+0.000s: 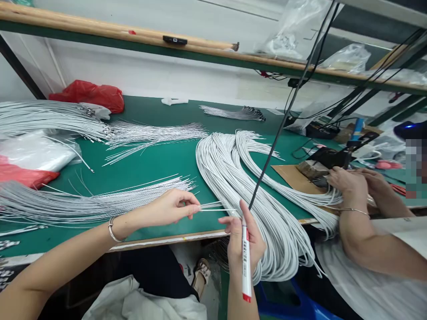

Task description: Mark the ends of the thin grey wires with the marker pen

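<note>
Small dark print on white-and-red tool (246,262) in right hand (242,242): illegible.

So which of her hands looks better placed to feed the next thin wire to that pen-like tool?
Probably the left hand: it pinches thin wires beside the bundle. The right hand grips the corded tool.

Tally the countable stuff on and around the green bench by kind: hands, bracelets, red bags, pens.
Hands: 4, the wearer's left hand and right hand, plus a co-worker's two hands
Wrist bracelets: 2
Red plastic bags: 2
Red-and-white pens: 1
Total: 9
</note>
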`<state>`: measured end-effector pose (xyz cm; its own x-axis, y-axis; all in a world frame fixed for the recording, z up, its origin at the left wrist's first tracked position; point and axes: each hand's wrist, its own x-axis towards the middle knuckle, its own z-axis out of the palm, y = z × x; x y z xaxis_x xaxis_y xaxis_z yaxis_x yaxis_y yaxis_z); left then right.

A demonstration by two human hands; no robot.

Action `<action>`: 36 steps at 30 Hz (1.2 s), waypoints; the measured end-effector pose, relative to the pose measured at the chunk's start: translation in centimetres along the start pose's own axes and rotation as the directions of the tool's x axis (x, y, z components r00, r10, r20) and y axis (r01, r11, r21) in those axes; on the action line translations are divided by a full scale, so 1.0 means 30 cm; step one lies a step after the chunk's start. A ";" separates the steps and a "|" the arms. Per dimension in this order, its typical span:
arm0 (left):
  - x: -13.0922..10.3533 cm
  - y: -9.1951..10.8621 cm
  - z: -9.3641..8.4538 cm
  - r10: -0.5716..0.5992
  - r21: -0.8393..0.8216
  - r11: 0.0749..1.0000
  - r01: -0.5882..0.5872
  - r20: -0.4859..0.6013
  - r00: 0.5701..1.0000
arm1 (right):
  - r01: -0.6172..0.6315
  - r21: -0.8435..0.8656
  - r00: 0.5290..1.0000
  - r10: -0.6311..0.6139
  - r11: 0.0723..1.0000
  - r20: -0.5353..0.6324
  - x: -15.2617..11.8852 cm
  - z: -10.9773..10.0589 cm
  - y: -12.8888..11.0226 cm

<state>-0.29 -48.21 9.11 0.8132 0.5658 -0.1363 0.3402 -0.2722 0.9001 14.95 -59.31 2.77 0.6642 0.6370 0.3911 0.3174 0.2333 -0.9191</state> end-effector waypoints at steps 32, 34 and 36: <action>0.029 0.023 0.010 0.033 -0.038 0.999 -0.025 0.226 0.974 | -0.045 0.114 0.917 -0.005 0.992 0.399 0.038 -0.016 0.036; 0.031 0.014 0.008 -0.004 -0.103 0.994 0.031 0.258 0.966 | -0.014 0.118 0.917 -0.034 0.993 0.397 0.033 -0.018 0.037; 0.031 0.006 0.009 0.002 -0.091 0.996 0.023 0.257 0.966 | 0.043 0.095 0.921 -0.076 0.995 0.382 0.022 -0.024 0.041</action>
<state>0.67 -47.95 9.03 0.9078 0.3463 -0.2367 0.3141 -0.1872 0.9308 16.26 -59.13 1.94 0.3288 0.8498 0.4120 0.2795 0.3291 -0.9020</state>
